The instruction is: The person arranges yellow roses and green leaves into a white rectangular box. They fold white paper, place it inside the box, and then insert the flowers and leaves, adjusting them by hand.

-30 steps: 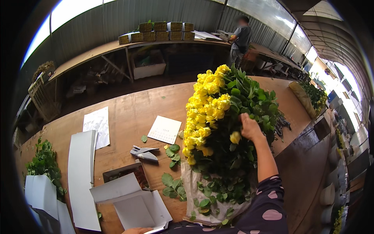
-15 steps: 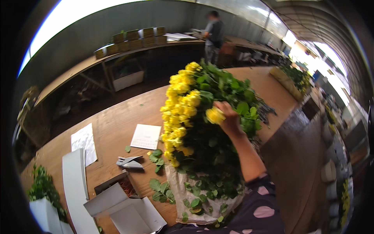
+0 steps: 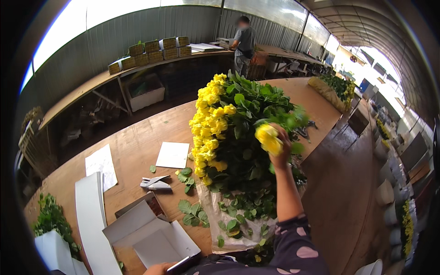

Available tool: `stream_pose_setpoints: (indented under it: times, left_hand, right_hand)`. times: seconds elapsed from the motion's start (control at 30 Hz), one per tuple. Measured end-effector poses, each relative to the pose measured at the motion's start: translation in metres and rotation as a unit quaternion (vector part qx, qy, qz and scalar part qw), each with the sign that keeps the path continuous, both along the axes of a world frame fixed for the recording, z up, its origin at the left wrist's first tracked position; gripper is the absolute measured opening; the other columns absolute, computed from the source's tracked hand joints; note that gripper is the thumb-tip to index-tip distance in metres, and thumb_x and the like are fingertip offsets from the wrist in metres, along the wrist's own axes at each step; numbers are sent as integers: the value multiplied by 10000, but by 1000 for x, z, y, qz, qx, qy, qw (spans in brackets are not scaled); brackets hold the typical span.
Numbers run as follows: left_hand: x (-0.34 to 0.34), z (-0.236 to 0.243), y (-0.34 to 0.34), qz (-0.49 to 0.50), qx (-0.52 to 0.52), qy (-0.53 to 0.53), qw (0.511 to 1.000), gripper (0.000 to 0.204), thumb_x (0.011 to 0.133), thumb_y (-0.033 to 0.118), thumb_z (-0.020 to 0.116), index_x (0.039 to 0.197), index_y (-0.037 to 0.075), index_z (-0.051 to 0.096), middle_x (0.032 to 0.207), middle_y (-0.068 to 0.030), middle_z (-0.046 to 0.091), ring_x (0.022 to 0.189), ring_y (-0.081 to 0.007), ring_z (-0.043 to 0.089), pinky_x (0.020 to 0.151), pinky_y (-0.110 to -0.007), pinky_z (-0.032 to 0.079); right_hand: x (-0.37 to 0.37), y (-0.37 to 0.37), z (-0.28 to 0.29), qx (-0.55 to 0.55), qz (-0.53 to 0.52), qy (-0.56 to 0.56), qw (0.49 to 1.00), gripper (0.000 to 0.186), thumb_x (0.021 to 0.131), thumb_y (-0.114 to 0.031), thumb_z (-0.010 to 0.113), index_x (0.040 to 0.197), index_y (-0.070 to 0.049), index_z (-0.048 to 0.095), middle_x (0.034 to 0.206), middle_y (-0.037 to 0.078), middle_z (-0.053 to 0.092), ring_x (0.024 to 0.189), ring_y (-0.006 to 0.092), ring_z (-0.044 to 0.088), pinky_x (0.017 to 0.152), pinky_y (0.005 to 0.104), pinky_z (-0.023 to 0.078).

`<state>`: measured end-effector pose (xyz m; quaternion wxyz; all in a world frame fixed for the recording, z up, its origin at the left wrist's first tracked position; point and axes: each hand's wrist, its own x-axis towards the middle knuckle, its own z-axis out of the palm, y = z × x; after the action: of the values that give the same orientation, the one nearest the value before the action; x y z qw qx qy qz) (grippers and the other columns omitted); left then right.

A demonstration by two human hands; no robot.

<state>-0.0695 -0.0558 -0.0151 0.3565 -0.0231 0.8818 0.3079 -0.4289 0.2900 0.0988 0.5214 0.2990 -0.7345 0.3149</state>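
Note:
My right hand (image 3: 281,149) is closed on a yellow rose (image 3: 268,137), lifted over a large pile of yellow roses (image 3: 206,126) with leafy stems (image 3: 243,105) on a crumpled pale sheet (image 3: 211,220). My left hand (image 3: 157,269), partly cut off at the lower edge, grips something I cannot make out beside grey-white folded cardboard (image 3: 153,247). An open box (image 3: 153,201), a grey stapler-like tool (image 3: 156,184) and a white square pad (image 3: 172,154) lie left of the roses, with loose leaves (image 3: 192,211).
Long white boards (image 3: 89,220) and greenery (image 3: 50,215) are at left. A co-worker (image 3: 243,46) stands at a back bench (image 3: 82,87) with stacked wrapped bundles (image 3: 137,56). A wrapped rose bundle (image 3: 327,94) lies far right; buckets (image 3: 385,195) line the right.
My right hand has drawn a yellow rose up out of the pile, moving rightward across the leaves in the last half second. The view has shifted, showing more of the right side.

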Motion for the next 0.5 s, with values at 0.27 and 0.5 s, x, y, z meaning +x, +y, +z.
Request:
stream_pose_setpoints:
  times: [0.27,0.5]
  left_hand:
    - [-10,23,17,-51,15,-18,998,424,731,153,436,1151,193,480,937,-159,591,847,-307,572,740,-370,440]
    - [4,5,6,-55,56,126,989,379,755,111,387,1120,141,488,956,-179,563,842,-345,551,725,-430,438]
  right_hand:
    - [97,24,9,37,0,-65,997,219,749,-155,594,888,11,564,911,145,591,815,272,588,711,330,476]
    - [180,-46,45,74,53,-213,973,287,801,-192,496,989,25,485,930,166,553,820,282,566,735,396,471]
